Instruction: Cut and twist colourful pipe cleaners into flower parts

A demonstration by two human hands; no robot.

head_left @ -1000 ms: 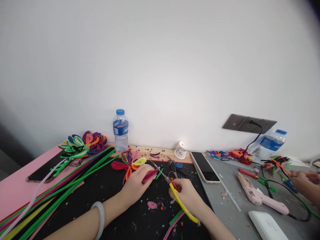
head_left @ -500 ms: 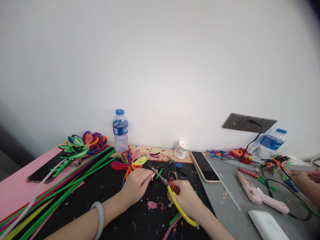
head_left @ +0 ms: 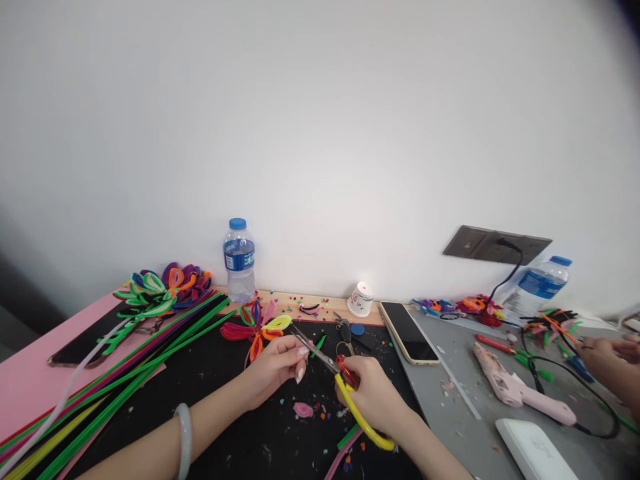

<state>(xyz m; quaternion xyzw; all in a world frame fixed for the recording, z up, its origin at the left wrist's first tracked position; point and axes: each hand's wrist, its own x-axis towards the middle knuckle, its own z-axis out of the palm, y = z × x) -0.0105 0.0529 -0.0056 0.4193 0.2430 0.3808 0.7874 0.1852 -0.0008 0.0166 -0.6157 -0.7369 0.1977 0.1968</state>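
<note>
Head view: one camera, looking down at the desk
Step in hand: cutting work, I think; the scissors [head_left: 316, 347] point up and left, with their tips right by the left hand's fingertips
Scissors: on the black mat [head_left: 225, 393] side, just above it, in the middle of the desk; the blades look a tiny bit apart (hard to be sure)
Right hand [head_left: 374, 398]: wrapped tight around the red and yellow handles, wrist low, knuckles up
Left hand [head_left: 273, 368]: palm turned down, arm coming in from the left with a pale bracelet [head_left: 183, 440] on the wrist
Left fingers [head_left: 301, 352]: pinched close together; what they hold, if anything, is too small to see
What a good snip needs: the pinched bit kept steady between the blades, fingertips clear of the edges
Close by: a pipe-cleaner flower [head_left: 256, 327] just behind the left hand, a pink scrap [head_left: 303, 409] between the two hands
Further off: long pipe cleaners [head_left: 125, 373] on the left, a water bottle [head_left: 239, 261] by the wall, a phone [head_left: 407, 333] and glue gun [head_left: 515, 390] on the right
Far right: another person's hand [head_left: 605, 357], well apart
</note>
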